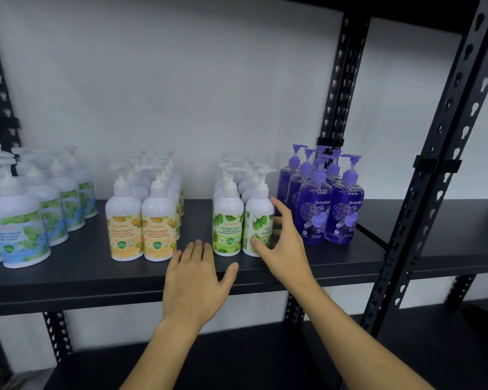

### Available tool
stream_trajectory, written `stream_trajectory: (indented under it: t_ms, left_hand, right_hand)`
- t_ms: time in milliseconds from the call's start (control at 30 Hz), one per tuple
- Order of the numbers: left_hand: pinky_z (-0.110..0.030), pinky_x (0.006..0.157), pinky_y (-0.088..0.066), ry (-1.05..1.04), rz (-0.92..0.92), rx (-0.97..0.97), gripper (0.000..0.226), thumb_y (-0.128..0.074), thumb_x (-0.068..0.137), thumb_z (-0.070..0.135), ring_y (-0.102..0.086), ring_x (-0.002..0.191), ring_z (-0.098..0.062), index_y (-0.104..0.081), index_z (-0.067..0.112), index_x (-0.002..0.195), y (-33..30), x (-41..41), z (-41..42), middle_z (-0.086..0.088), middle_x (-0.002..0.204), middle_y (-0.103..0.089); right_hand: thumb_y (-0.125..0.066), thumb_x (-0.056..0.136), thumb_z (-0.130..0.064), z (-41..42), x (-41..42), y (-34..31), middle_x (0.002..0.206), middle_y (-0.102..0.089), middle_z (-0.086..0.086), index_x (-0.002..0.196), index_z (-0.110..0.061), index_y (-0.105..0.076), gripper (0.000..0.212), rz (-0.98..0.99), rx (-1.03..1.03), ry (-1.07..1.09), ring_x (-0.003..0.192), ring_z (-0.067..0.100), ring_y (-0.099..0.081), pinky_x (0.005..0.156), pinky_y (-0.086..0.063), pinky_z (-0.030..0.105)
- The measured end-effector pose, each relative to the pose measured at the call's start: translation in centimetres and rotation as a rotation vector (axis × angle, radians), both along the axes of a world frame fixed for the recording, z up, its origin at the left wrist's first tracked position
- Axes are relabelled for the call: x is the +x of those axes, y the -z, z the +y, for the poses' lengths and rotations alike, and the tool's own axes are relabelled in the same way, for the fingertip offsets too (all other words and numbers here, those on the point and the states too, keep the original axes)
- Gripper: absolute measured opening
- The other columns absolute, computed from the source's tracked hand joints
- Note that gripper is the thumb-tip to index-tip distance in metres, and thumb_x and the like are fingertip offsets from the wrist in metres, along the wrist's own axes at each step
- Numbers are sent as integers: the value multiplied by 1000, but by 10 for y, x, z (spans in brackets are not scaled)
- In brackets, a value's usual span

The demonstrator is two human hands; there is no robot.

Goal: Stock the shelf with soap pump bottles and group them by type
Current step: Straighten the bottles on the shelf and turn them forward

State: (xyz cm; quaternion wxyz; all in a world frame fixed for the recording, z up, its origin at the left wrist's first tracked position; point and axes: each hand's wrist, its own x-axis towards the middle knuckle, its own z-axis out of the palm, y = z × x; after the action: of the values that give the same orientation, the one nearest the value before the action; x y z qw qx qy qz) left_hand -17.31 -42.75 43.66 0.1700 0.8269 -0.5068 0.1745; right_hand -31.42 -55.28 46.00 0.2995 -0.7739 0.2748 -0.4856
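four label groups on shelf. right hand cupped wide around front green-label bottle, likely squaring its row; left hand flat, empty, just left.

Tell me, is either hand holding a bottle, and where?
The right hand cups the lower body of a green-label bottle; a firm hold cannot be told. The left hand holds nothing.

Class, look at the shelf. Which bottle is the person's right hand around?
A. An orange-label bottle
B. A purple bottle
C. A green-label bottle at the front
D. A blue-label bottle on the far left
C: the right hand curls around the front green-label bottle, thumb on its label, while the left hand lies flat on the shelf.
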Motion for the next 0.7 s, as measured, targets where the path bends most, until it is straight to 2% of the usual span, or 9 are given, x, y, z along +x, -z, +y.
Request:
stream_trajectory:
  t_ms: [100,200,367,500,700]
  left_hand:
    - [-41,116,-29,-1,1,5,96,-4,85,70,-43,139,-23,-50,9,142,-1,-1,1,-11,147,-49]
    - [-42,116,-30,-5,2,6,94,-6,86,70,-44,138,-24,-52,8,141,0,-1,0,-11,146,-51]
    - [-43,112,-35,-12,8,5,90,-12,88,69,-50,133,-25,-58,7,135,1,-1,-1,-13,140,-57]
    - [-42,114,-33,-8,4,5,92,-9,87,70,-48,135,-24,-56,8,138,1,0,0,-12,142,-54]
    - [-43,111,-36,-2,2,-4,90,-11,88,69,-51,132,-26,-58,7,135,0,-1,0,-13,140,-57]
  right_hand:
    - [-81,78,-20,0,2,2,129,-54,-12,139,-55,-29,88,-17,-17,47,115,8,-58,92,-56,40]
    - [-80,80,-21,1,2,2,130,-51,-11,141,-58,-26,89,3,-21,46,117,8,-56,93,-55,42]
    - [-69,86,-10,1,-5,-1,141,-47,-16,148,-49,-21,88,26,-8,-22,125,-2,-50,100,-51,30]
    - [-67,86,-3,-1,-8,-3,126,-54,-24,147,-47,-26,86,30,24,-84,114,-3,-58,93,-54,23]
    - [-73,85,-4,-3,-6,-1,128,-54,-17,145,-48,-28,87,6,16,-79,113,-4,-57,87,-51,13]
